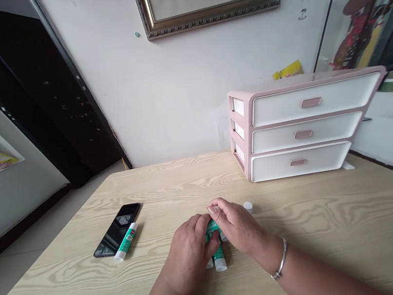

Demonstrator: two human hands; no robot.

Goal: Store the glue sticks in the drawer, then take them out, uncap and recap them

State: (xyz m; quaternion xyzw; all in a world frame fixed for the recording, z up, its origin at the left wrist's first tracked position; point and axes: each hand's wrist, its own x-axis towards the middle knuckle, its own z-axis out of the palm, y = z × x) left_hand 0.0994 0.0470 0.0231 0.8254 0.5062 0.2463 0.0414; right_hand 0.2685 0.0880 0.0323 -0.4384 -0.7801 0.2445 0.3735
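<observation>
My left hand (191, 249) and my right hand (238, 225) meet over a small group of green-and-white glue sticks (219, 257) on the table. My left fingers and thumb close round the glue sticks from the left. From the right, my right hand curls over the upper end of the group, thumb and fingers pressed together on a glue stick. The hands hide most of the group, so how the sticks are stacked is unclear. A white round end (248, 207) shows just beyond my right hand. Another glue stick (126, 242) leans along the phone's edge at the left.
A black phone (115, 233) lies on the wooden table (74, 294) at left. Toward the back right stands a pink-and-white drawer unit (301, 134) with a yellow packet (287, 70) on or behind its top. A framed picture (213, 14) hangs on the wall.
</observation>
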